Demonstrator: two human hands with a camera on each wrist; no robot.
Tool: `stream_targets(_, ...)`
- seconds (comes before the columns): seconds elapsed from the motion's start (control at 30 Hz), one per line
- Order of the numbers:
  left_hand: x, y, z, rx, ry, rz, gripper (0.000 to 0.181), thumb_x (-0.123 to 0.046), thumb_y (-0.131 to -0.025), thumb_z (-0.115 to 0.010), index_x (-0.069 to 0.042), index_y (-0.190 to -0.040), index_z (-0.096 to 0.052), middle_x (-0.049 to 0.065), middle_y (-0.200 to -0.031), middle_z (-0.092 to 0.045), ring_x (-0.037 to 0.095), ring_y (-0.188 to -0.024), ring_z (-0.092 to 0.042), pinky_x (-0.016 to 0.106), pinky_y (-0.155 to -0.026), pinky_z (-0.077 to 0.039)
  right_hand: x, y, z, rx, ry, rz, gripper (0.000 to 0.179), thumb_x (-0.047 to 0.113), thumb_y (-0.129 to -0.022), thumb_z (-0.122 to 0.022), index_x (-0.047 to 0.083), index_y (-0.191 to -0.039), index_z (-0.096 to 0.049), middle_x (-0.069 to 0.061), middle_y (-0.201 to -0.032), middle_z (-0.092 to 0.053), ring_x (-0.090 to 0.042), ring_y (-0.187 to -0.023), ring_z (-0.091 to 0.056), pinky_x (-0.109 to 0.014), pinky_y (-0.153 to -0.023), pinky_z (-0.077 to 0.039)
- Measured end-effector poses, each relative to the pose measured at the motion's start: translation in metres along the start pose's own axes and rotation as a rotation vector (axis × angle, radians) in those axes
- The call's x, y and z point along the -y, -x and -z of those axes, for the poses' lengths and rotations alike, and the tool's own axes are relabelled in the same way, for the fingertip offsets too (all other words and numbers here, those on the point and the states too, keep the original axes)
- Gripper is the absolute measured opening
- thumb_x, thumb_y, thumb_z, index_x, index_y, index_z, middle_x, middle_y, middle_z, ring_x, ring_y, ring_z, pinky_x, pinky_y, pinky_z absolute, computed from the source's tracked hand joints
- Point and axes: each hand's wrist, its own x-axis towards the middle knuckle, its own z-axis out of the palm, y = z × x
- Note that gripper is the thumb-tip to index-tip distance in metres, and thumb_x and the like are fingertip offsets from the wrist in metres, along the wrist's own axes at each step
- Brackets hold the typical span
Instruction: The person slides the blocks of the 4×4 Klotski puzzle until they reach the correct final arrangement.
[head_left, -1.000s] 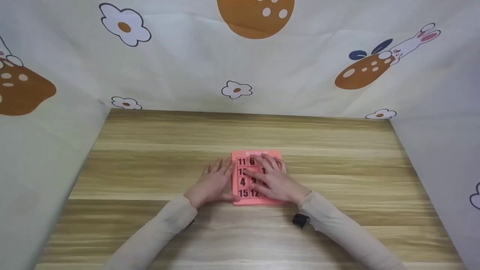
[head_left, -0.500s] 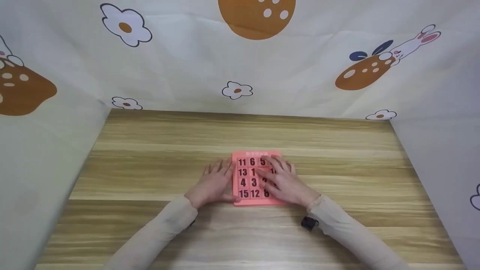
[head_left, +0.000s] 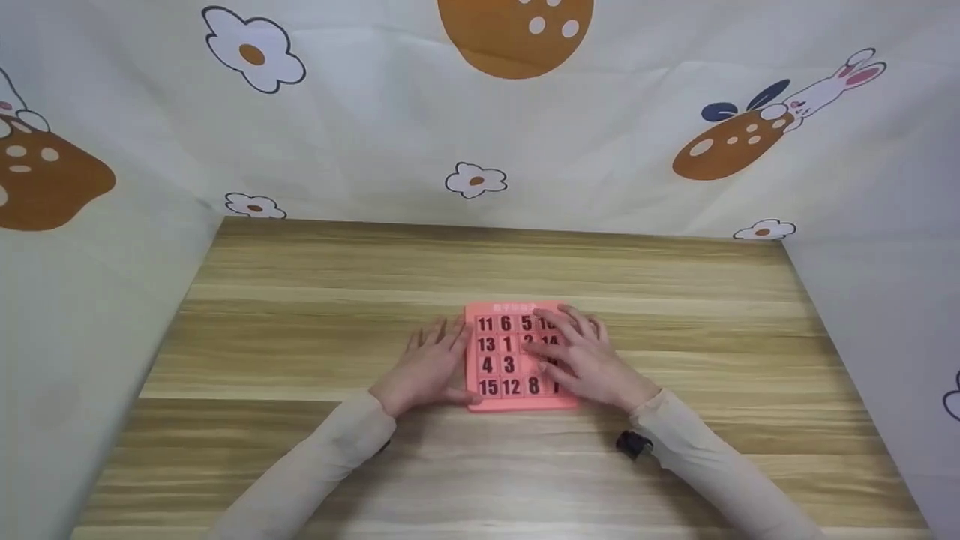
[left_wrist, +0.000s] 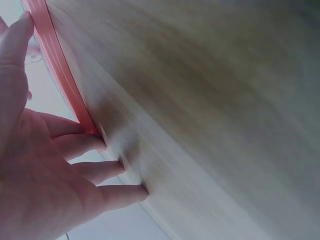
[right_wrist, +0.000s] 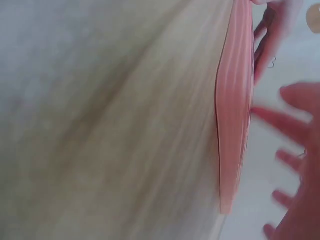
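Observation:
A pink sliding number puzzle (head_left: 508, 403) lies flat on the table, its tiles printed with black numbers. My left hand (head_left: 426, 371) rests along its left side, fingers fairly straight; in the left wrist view the thumb touches the pink rim (left_wrist: 52, 47) and other fingertips reach the tabletop. Over the right part of the board is my right hand (head_left: 600, 367), fingers spread, with the index fingertip at the number 2 tile (head_left: 527, 341). Below that tile a gap shows in the third row. The right hand hides part of the right-hand columns.
The wood-grain table (head_left: 337, 300) surrounds the puzzle. A pale cloth wall (head_left: 360, 135) printed with flowers, rabbits and orange shapes stands at the back, with more walls at both sides. A black strap (head_left: 634, 444) sits at the right wrist.
My right hand has shifted to the right. The number 1 tile slid left into the second column, then the 2 tile slid up, away from me. The left hand stays put.

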Motion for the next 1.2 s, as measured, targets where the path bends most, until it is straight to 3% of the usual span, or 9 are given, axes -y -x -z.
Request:
stream_targets(0.1,0.000,0.000,0.000,0.002,-0.002,0.001,0.116,-0.067,-0.074,-0.067,-0.001,-0.154,-0.013,0.016,-0.159,-0.005,0.041,-0.143,-0.004,0.061,-0.112,-0.005,0.004,0.000,-0.001,0.024,0.023,-0.005,0.039,0.035,-0.096,-0.058,0.021,-0.133,-0.061,-0.012,-0.156,-0.025,-0.042,-0.140,-0.019,-0.069,-0.105,-0.016)
stream_targets(0.33,-0.001,0.001,0.001,0.005,0.000,0.001,0.116,-0.066,-0.075,-0.067,-0.001,-0.154,-0.013,0.016,-0.159,-0.005,0.041,-0.143,-0.004,0.060,-0.112,-0.005,0.012,-0.001,-0.005,0.094,-0.001,0.094,0.039,0.038,-0.097,-0.055,0.024,-0.133,-0.060,-0.012,-0.156,-0.026,-0.041,-0.140,-0.019,-0.067,-0.105,-0.018)
stream_targets(0.53,-0.001,0.001,0.000,-0.003,-0.008,-0.006,0.115,-0.065,-0.076,-0.069,0.000,-0.153,-0.014,0.018,-0.159,-0.007,0.041,-0.143,-0.006,0.061,-0.112,-0.007,0.012,0.001,0.004,-0.002,0.031,0.035,0.022,0.034,-0.094,-0.060,0.021,-0.103,-0.076,-0.009,-0.151,-0.036,-0.040,-0.138,-0.024,-0.067,-0.103,-0.019)
stream_targets(0.6,0.000,0.001,0.000,-0.007,-0.014,-0.009,0.114,-0.064,-0.076,-0.069,0.001,-0.153,-0.015,0.018,-0.159,-0.008,0.041,-0.143,-0.007,0.063,-0.111,-0.008,0.014,-0.001,0.005,-0.030,0.062,0.034,0.021,0.033,-0.093,-0.061,0.020,-0.099,-0.077,-0.009,-0.150,-0.039,-0.039,-0.137,-0.026,-0.067,-0.102,-0.020)
stream_targets(0.7,0.000,0.001,0.001,-0.013,-0.019,-0.010,0.113,-0.063,-0.076,-0.070,0.001,-0.153,-0.017,0.018,-0.159,-0.009,0.042,-0.143,-0.008,0.064,-0.110,-0.009,0.021,-0.005,0.001,-0.006,0.082,0.066,0.028,0.035,-0.093,-0.061,0.022,-0.114,-0.072,-0.009,-0.152,-0.036,-0.040,-0.137,-0.026,-0.067,-0.103,-0.021)
stream_targets(0.8,-0.001,0.001,0.001,-0.008,-0.016,-0.008,0.113,-0.064,-0.076,-0.069,0.000,-0.153,-0.016,0.018,-0.159,-0.008,0.042,-0.143,-0.007,0.064,-0.110,-0.008,0.028,-0.009,-0.006,0.068,0.072,0.090,0.040,0.039,-0.095,-0.056,0.025,-0.133,-0.061,-0.010,-0.155,-0.029,-0.042,-0.138,-0.023,-0.069,-0.104,-0.019)
stream_targets(0.93,-0.001,0.001,0.000,-0.002,-0.010,-0.013,0.113,-0.063,-0.077,-0.069,0.000,-0.153,-0.016,0.018,-0.159,-0.008,0.042,-0.143,-0.007,0.064,-0.110,-0.007,0.033,-0.011,-0.011,0.131,0.062,0.069,0.043,0.042,-0.098,-0.051,0.028,-0.138,-0.056,-0.009,-0.157,-0.025,-0.042,-0.141,-0.018,-0.070,-0.105,-0.014)
stream_targets(1.13,0.000,0.000,0.001,0.006,-0.002,0.005,0.114,-0.065,-0.076,-0.068,-0.001,-0.153,-0.014,0.016,-0.159,-0.004,0.040,-0.143,-0.003,0.062,-0.111,-0.004,0.030,-0.008,-0.004,0.006,0.053,0.035,0.025,0.032,-0.093,-0.062,0.022,-0.112,-0.073,-0.008,-0.154,-0.033,-0.040,-0.139,-0.023,-0.067,-0.104,-0.021)
stream_targets(1.2,0.000,0.001,0.001,0.006,-0.002,0.008,0.115,-0.066,-0.076,-0.067,-0.001,-0.154,-0.013,0.016,-0.159,-0.004,0.040,-0.144,-0.003,0.062,-0.111,-0.004,0.030,-0.009,-0.004,-0.013,0.051,0.039,0.025,0.031,-0.092,-0.063,0.021,-0.112,-0.074,-0.009,-0.153,-0.033,-0.040,-0.138,-0.024,-0.067,-0.103,-0.022)
